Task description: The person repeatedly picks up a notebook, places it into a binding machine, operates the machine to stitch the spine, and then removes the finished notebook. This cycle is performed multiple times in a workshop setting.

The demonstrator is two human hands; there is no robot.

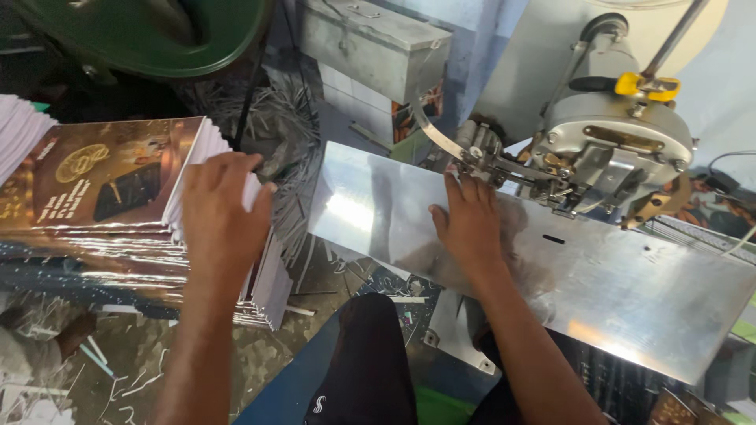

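My left hand (220, 212) reaches to the left and grips the white page edges of a stack of glossy brown-covered books (102, 181). The top book has a dark cover with gold print. My right hand (468, 220) lies flat, fingers together, on the shiny metal plate (614, 291) of a stitching machine. Its fingertips are just in front of the machine's grey head (614, 142) and its thin feed parts. Nothing is held in the right hand.
A grey metal box (378, 43) stands at the back. A green round tub (150, 31) is at the top left. Paper trimmings (291, 118) litter the floor. My dark-trousered knee (362, 362) sits below the plate. More white sheets (20, 130) lie at far left.
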